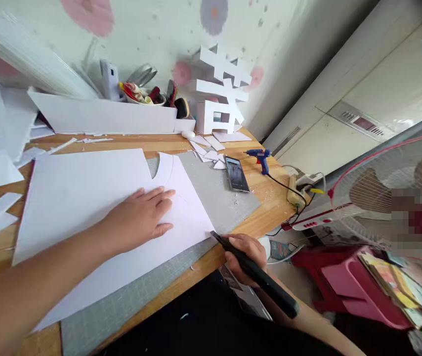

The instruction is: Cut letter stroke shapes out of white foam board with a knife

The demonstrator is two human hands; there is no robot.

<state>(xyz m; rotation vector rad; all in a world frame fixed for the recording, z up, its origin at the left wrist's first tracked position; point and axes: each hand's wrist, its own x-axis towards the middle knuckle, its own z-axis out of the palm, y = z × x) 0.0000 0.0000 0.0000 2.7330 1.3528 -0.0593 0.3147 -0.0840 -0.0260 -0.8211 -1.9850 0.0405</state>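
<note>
My left hand [142, 217] lies flat, fingers stretched out, on a large white foam sheet [85, 207]. The sheet rests on a grey cutting mat [218, 198] spread over the wooden table [270, 207]. My right hand [244, 257] is closed round a long black utility knife [259, 277]. The knife's tip touches the sheet's near right corner at the table's front edge. A curved cut line runs through the sheet just beyond my left fingers.
A phone [236, 173] and a blue glue gun [259, 158] lie at the table's right end beside white offcuts [207, 148]. A white foam character [222, 94] and long foam box [103, 116] stand at the back. A fan [392, 193] and red stool [352, 282] sit right.
</note>
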